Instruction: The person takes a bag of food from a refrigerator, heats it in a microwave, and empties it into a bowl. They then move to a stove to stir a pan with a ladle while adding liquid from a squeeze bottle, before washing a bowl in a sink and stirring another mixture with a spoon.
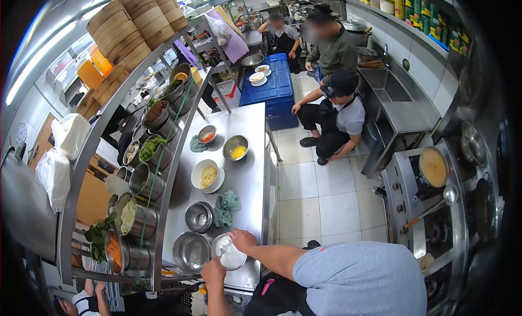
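Note:
A white bowl (235, 258) with something white in it stands near the metal table's near end. My right hand (243, 240) grips its far rim, fingers curled over the edge. On the near side my left hand (213, 271) is closed around a small spoon-like utensil (223, 251) that reaches into the bowl; most of it is hidden. Beside the bowl sits an empty steel mixing bowl (191, 252), with stacked smaller steel bowls (199, 217) beyond it. A crumpled green cloth (227, 207) lies close to the stack.
Farther along the table (247, 126) are a bowl of noodles (207, 176), a steel bowl with yellow liquid (237, 147) and a red-filled bowl (207, 134). A shelf (185, 142) holds vegetable pots. People crouch and stand near a blue chest (272, 90); a stove (413, 196) is at right.

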The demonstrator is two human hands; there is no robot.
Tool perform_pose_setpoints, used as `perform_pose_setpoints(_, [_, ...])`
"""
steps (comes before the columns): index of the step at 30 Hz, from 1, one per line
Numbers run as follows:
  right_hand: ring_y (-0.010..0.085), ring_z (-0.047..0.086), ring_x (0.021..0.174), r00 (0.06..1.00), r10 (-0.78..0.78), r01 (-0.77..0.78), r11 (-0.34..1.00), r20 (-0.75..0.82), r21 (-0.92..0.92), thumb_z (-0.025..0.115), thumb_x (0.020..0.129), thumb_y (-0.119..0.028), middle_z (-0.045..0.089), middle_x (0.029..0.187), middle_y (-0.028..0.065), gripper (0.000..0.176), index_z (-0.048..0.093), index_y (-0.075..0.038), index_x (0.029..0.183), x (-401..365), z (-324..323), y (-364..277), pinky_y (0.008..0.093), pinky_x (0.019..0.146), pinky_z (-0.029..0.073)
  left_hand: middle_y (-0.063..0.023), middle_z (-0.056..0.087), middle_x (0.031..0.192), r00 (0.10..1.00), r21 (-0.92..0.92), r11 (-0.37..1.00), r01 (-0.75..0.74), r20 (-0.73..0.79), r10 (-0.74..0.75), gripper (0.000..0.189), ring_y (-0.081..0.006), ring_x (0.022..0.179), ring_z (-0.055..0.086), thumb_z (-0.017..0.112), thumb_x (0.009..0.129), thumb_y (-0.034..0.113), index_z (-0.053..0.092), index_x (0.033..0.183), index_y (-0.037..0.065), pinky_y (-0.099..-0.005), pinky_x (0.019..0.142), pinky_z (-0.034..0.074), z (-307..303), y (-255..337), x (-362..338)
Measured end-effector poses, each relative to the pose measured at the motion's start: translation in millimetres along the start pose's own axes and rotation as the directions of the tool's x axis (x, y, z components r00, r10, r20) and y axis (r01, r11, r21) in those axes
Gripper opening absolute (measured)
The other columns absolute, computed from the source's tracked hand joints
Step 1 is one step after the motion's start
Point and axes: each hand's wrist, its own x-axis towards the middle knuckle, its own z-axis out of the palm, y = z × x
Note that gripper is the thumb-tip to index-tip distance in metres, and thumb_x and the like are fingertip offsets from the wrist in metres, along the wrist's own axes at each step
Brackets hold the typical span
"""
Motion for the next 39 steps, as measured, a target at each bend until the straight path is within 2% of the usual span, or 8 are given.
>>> perform_pose_setpoints(6, [0.0431, 0.068, 0.091, 0.999, 0.024, -0.024, 1.000, 0.024, -0.009, 0.051, 0.098, -0.055, 0.072, 0.094, 0.0193, 0.045, 0.066, -0.014, 0.100, -1, -4, -3, 0.0558, 0.078, 0.054, -0.0143, 0.074, 0.086, 0.999, 0.247, 0.969, -0.028, -0.016, 0.033, 0.017, -0.0334, 0.081, 0.074, 0.059, 0.086, 0.016, 0.075, 0.088, 0.012, -0.0459, 0.069, 0.058, 11, -1, 22])
perform_pose_setpoints(8, [0.0432, 0.068, 0.091, 0.999, 0.024, -0.023, 1.000, 0.038, -0.008, 0.051, 0.098, -0.055, 0.071, 0.094, 0.0194, 0.044, 0.066, -0.014, 0.100, -1, -4, -4, 0.0558, 0.079, 0.054, -0.0123, 0.074, 0.086, 0.989, 0.342, 0.928, -0.145, 0.011, 0.151, 0.019, -0.0300, 0.079, 0.074, 0.057, 0.087, 0.015, 0.075, 0.085, 0.011, -0.0430, 0.068, 0.058, 23, 5, 29])
perform_pose_setpoints(14, [0.0444, 0.068, 0.086, 1.000, -0.002, 0.002, 1.000, 0.003, -0.005, 0.052, 0.098, -0.053, 0.071, 0.088, 0.0208, 0.044, 0.065, -0.011, 0.091, -1, -5, -4, 0.0565, 0.075, 0.053, -0.0111, 0.074, 0.086, 0.950, 0.322, 0.895, -0.310, 0.077, 0.301, 0.020, -0.0288, 0.079, 0.074, 0.057, 0.087, 0.016, 0.076, 0.083, 0.011, -0.0412, 0.069, 0.058, 38, 21, 55])
perform_pose_setpoints(19, [0.0449, 0.068, 0.084, 1.000, -0.017, 0.017, 1.000, -0.020, 0.007, 0.052, 0.098, -0.053, 0.070, 0.085, 0.0208, 0.044, 0.065, -0.011, 0.091, -1, -3, -4, 0.0567, 0.074, 0.053, -0.0174, 0.074, 0.103, 0.912, 0.157, 0.946, -0.282, 0.350, 0.214, 0.025, -0.0340, 0.099, 0.072, 0.067, 0.077, 0.019, 0.078, 0.098, 0.012, -0.0451, 0.086, 0.057, 13, -12, 86])
perform_pose_setpoints(23, [0.0449, 0.068, 0.083, 0.999, -0.015, 0.016, 1.000, -0.039, 0.009, 0.053, 0.098, -0.053, 0.070, 0.085, 0.0210, 0.045, 0.066, -0.011, 0.090, -2, -6, -7, 0.0564, 0.073, 0.053, -0.0171, 0.073, 0.103, 0.896, 0.156, 0.933, -0.325, 0.366, 0.251, 0.026, -0.0352, 0.097, 0.071, 0.065, 0.079, 0.019, 0.078, 0.101, 0.015, -0.0459, 0.087, 0.056, -3, -17, 88])
perform_pose_setpoints(28, [0.0447, 0.068, 0.084, 0.999, -0.019, 0.020, 1.000, -0.037, 0.017, 0.055, 0.097, -0.052, 0.070, 0.084, 0.0209, 0.044, 0.066, -0.010, 0.089, -2, -6, -5, 0.0566, 0.073, 0.053, -0.0160, 0.072, 0.103, 0.914, -0.044, 0.951, -0.307, 0.264, 0.307, 0.026, -0.0375, 0.097, 0.069, 0.062, 0.082, 0.021, 0.078, 0.103, 0.019, -0.0487, 0.088, 0.054, 34, -51, 98])
perform_pose_setpoints(35, [0.0443, 0.068, 0.082, 0.998, -0.023, 0.023, 1.000, -0.063, -0.002, 0.055, 0.097, -0.052, 0.071, 0.084, 0.0200, 0.043, 0.066, -0.011, 0.090, -2, -1, -3, 0.0561, 0.071, 0.053, -0.0179, 0.072, 0.099, 0.940, -0.167, 0.966, -0.197, 0.247, 0.234, 0.026, -0.0400, 0.095, 0.069, 0.061, 0.079, 0.020, 0.078, 0.098, 0.017, -0.0497, 0.088, 0.054, 41, -47, 89])
perform_pose_setpoints(39, [0.0438, 0.068, 0.081, 0.997, -0.024, 0.024, 1.000, -0.071, 0.000, 0.056, 0.096, -0.053, 0.071, 0.084, 0.0194, 0.043, 0.067, -0.012, 0.090, -1, 0, -3, 0.0552, 0.070, 0.054, -0.0200, 0.072, 0.098, 0.924, -0.171, 0.945, -0.280, 0.220, 0.313, 0.028, -0.0419, 0.091, 0.069, 0.061, 0.077, 0.017, 0.079, 0.099, 0.016, -0.0501, 0.086, 0.055, 64, -53, 87])
